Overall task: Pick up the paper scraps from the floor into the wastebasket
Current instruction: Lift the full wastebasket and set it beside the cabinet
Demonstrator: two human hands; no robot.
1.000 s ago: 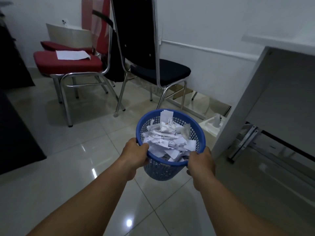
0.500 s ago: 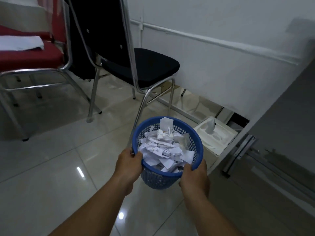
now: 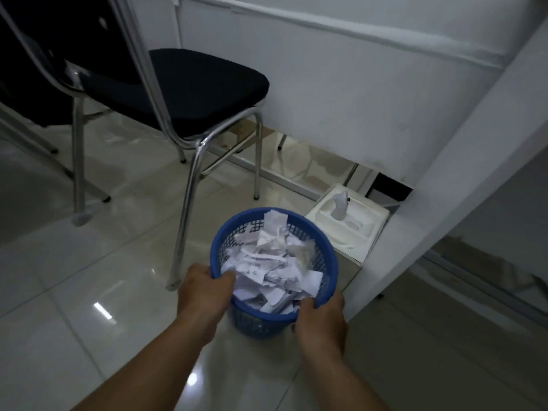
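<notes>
From the head camera, the wastebasket (image 3: 332,258) is a round blue plastic one with a solid rim and lattice walls. It is heaped nearly to the rim with white paper scraps (image 3: 267,271), torn and crumpled, some with dark print; one piece stands up at the far edge. Both hands hold it by the near rim. The left hand (image 3: 204,292) grips with its thumb curled over the edge, and the right hand (image 3: 321,318) clasps the rim likewise. The wastebasket sits low over the glossy tiled floor (image 3: 74,292), between a black chair (image 3: 192,84) and a white tray (image 3: 360,229). Whether its base touches the tiles cannot be told.
</notes>
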